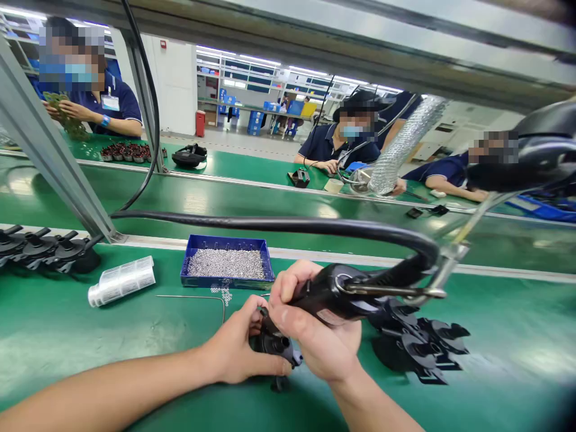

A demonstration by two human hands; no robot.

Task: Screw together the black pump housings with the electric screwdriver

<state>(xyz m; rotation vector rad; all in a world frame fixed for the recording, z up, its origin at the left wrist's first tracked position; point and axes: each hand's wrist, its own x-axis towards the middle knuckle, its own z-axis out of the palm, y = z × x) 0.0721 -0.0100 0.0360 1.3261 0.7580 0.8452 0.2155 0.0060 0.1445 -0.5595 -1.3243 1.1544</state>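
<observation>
My right hand [315, 330] is closed round a black electric screwdriver [335, 294], whose thick cable runs off its back end to the left. The tool is tilted, with its front end toward my left hand. My left hand [243, 342] grips a black plastic part [274, 345] with a round raised post, thumb along its near side. The screwdriver's tip is hidden behind my fingers, so I cannot tell whether it touches the part. Just beyond my hands stands a blue tray [227, 281] of small metal nuts, several of them spilled in front of it beside a bent metal rod [189, 296].
Several similar black parts [423, 348] lie at the right, and more [45, 249] line the far left. A roll of labels [121, 281] lies left of the tray. The black cable [270, 224] crosses above the bench. Co-workers sit across the line, beyond a metal post [58, 144].
</observation>
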